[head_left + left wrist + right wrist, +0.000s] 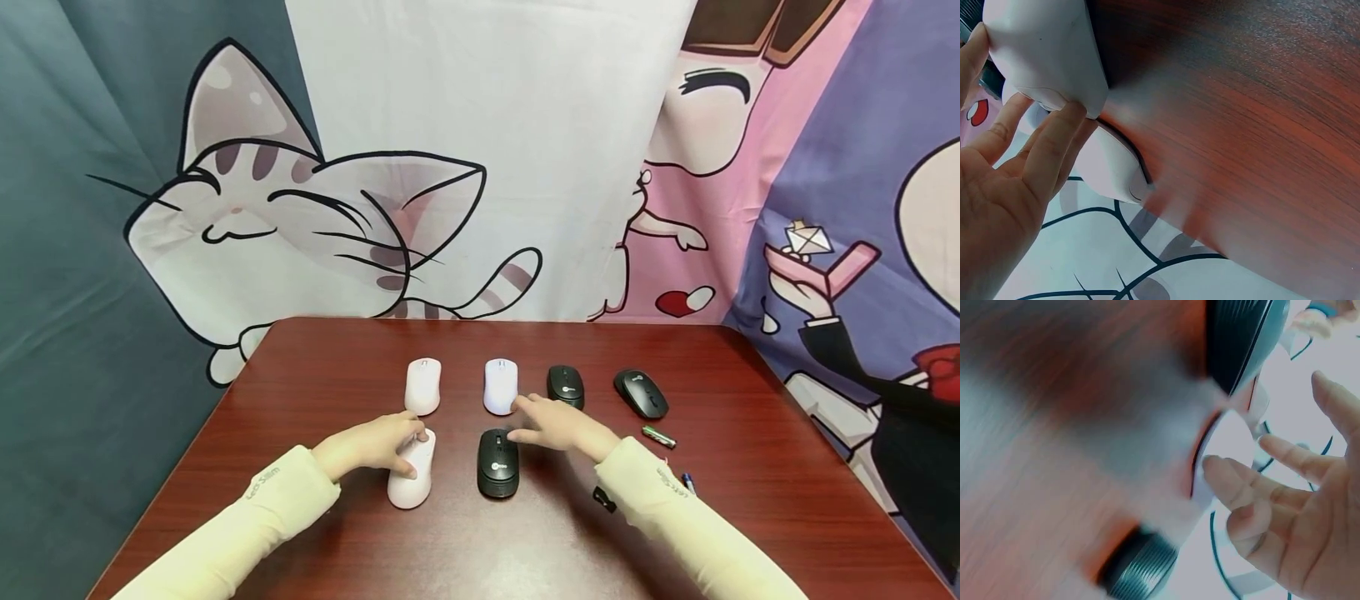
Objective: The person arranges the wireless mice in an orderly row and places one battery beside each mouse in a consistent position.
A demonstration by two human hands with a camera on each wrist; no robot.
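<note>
A: Near white mouse (407, 493): smooth, rounded shell, pale all over. Sits on the table (330, 554), slightly aslant, left of the near black mouse (498, 471).

B: Grip on it?

A: Left hand (371, 446) grasps it, thumb at one side, fingertips at the front end. Right hand (562, 425) holds nothing; fingers loose and spread, thumb just beside the near black mouse.

B: And that one's look?

A: Dark, small pale logo on its back. Beyond, in a row: far white mouse (423, 387), lilac mouse (500, 385), middle black mouse (565, 382) partly behind the right hand, right black mouse (642, 394).

B: What does the head view alone give?

A: The green battery (659, 437), near the right black mouse, and the whole row at once.

B: The wrists?

A: Left wrist: a curved seam at the white shell's front, fingertips against it. Right wrist: the palm, bent fingers, ribbed sides on two black mice, hardly visible from the head. Whether fingertips touch the lilac mouse, I cannot tell.
</note>
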